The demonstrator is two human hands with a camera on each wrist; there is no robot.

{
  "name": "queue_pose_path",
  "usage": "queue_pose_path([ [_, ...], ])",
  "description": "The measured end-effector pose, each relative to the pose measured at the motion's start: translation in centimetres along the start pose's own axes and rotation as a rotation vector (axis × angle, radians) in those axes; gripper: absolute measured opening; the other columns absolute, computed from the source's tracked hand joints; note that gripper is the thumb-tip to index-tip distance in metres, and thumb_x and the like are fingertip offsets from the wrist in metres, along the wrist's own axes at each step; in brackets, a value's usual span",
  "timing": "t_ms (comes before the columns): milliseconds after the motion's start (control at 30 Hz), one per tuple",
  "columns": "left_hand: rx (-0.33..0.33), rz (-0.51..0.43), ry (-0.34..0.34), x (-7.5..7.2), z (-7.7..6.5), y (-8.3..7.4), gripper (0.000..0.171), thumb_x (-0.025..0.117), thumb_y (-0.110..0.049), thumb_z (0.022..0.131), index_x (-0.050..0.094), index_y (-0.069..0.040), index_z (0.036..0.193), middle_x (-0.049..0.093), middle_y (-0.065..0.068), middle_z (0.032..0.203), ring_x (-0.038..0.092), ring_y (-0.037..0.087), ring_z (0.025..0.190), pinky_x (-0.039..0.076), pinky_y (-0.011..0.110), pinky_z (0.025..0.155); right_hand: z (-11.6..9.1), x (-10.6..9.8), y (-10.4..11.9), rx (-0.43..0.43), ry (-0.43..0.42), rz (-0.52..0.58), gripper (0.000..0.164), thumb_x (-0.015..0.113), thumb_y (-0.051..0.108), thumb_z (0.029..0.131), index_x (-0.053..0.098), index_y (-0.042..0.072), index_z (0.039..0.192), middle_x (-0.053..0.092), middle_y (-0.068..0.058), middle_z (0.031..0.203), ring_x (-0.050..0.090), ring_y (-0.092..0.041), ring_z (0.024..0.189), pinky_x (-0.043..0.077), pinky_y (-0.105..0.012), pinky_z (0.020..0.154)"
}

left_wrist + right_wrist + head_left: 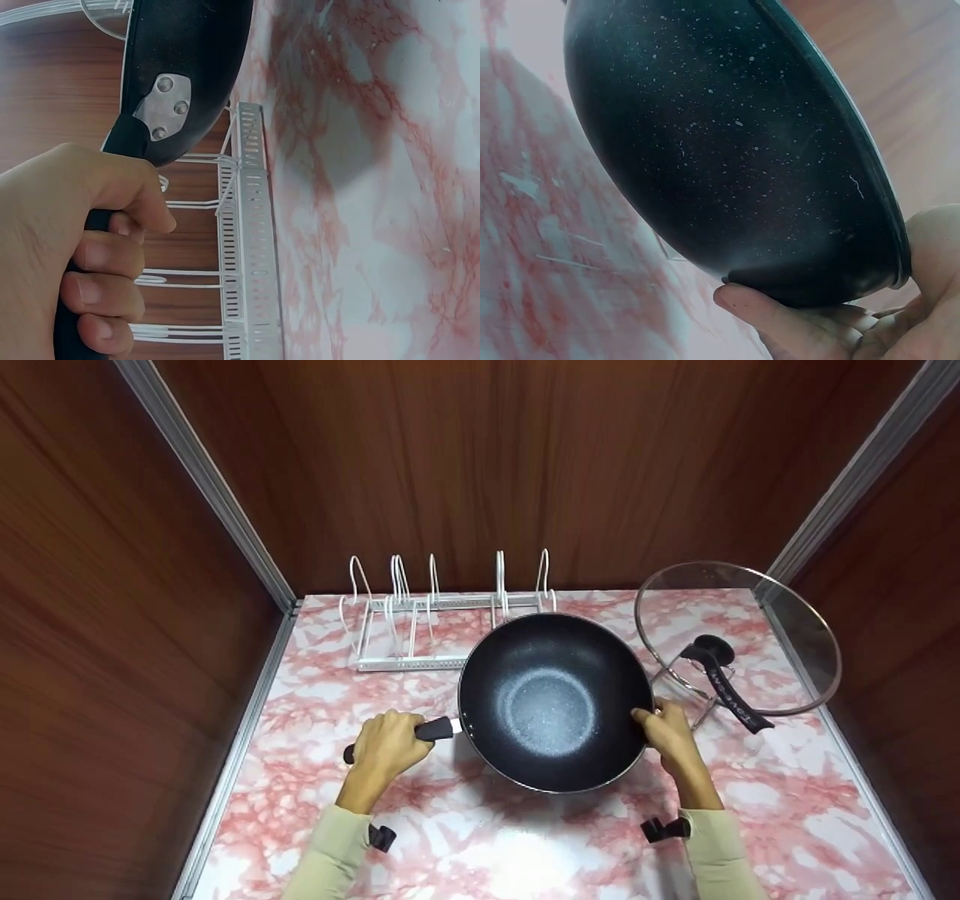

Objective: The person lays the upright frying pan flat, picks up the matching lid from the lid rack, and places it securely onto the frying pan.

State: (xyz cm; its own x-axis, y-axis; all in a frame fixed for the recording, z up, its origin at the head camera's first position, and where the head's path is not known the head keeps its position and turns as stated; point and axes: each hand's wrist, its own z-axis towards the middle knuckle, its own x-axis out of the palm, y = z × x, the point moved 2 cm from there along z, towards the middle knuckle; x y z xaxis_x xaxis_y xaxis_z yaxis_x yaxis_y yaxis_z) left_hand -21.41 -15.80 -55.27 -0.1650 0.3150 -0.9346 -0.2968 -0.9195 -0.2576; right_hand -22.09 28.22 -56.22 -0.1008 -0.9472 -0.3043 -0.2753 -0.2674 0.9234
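A black wok (551, 705) with a speckled outside (720, 142) hangs over the marbled table, its shadow falling below it. My left hand (388, 744) grips its long black handle (436, 728), fingers wrapped around it as the left wrist view shows. On the opposite side my right hand (667, 731) holds the rim, thumb over the inside edge and fingers (780, 322) under the outer wall. Riveted to the wok is a metal handle bracket (166, 105). Just behind the wok stands a white wire rack (409, 664), partly hidden by it.
To the right, a large glass lid (795, 622) with a black knob (712, 649) leans on a stand; a black strip-shaped part (727, 694) with lettering overlaps it. Brown wood-look panels (450, 457) enclose the marbled table (450, 847) at the back and both sides.
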Motion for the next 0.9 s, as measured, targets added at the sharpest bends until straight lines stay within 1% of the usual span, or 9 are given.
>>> queue_pose_path([
  [200, 0.019, 0.005, -0.009, 0.4, 0.1, 0.4, 0.022, 0.073, -0.018, 0.074, 0.057, -0.020, 0.059, 0.059, 0.003, 0.057, 0.052, 0.024, 0.049, 0.048, 0.046, 0.047, 0.1, 0.3, -0.9, 0.025, 0.014, 0.041, 0.042, 0.056, 0.003, 0.101, 0.053, -0.020, 0.137, 0.076, -0.011, 0.087, 0.072, -0.011, 0.072, 0.061, -0.023, 0.063],
  [367, 0.027, 0.005, 0.002, 0.9, 0.2, 0.8, 0.023, 0.073, -0.019, 0.074, 0.056, -0.021, 0.059, 0.059, 0.002, 0.057, 0.050, 0.023, 0.049, 0.049, 0.046, 0.048, 0.2, 0.5, -1.6, 0.043, 0.019, 0.057, 0.043, 0.056, 0.002, 0.101, 0.052, -0.020, 0.137, 0.076, -0.011, 0.089, 0.072, -0.012, 0.073, 0.062, -0.024, 0.064],
  [500, 0.036, 0.009, 0.009, 1.1, 0.3, 1.1, 0.024, 0.073, -0.019, 0.074, 0.054, -0.021, 0.059, 0.058, 0.002, 0.056, 0.049, 0.022, 0.049, 0.048, 0.044, 0.047, 0.2, 0.7, -1.9, 0.049, 0.033, 0.068, 0.044, 0.056, 0.002, 0.101, 0.050, -0.021, 0.139, 0.076, -0.014, 0.090, 0.074, -0.014, 0.075, 0.063, -0.025, 0.065],
  [633, 0.046, 0.013, 0.019, 1.4, 0.4, 1.5, 0.026, 0.072, -0.020, 0.075, 0.052, -0.021, 0.058, 0.055, 0.000, 0.055, 0.047, 0.020, 0.049, 0.047, 0.042, 0.047, 0.0, 1.1, -2.2, 0.047, 0.037, 0.064, 0.048, 0.056, 0.003, 0.101, 0.048, -0.019, 0.144, 0.077, -0.015, 0.091, 0.074, -0.015, 0.076, 0.063, -0.025, 0.066],
  [733, 0.061, 0.019, 0.019, 1.6, 0.5, 1.7, 0.026, 0.072, -0.020, 0.075, 0.052, -0.021, 0.059, 0.053, -0.001, 0.054, 0.045, 0.019, 0.048, 0.047, 0.042, 0.047, -0.1, 1.3, -2.4, 0.051, 0.035, 0.058, 0.048, 0.056, 0.003, 0.101, 0.048, -0.017, 0.144, 0.077, -0.015, 0.093, 0.074, -0.015, 0.077, 0.063, -0.025, 0.066],
  [900, 0.078, 0.025, 0.012, 2.0, 0.5, 2.1, 0.025, 0.073, -0.020, 0.074, 0.053, -0.021, 0.060, 0.053, -0.001, 0.054, 0.045, 0.019, 0.048, 0.047, 0.043, 0.048, 0.3, 1.7, -3.3, 0.070, 0.047, 0.115, 0.053, 0.055, -0.001, 0.101, 0.041, -0.020, 0.149, 0.076, -0.020, 0.098, 0.075, -0.017, 0.080, 0.065, -0.028, 0.068],
])
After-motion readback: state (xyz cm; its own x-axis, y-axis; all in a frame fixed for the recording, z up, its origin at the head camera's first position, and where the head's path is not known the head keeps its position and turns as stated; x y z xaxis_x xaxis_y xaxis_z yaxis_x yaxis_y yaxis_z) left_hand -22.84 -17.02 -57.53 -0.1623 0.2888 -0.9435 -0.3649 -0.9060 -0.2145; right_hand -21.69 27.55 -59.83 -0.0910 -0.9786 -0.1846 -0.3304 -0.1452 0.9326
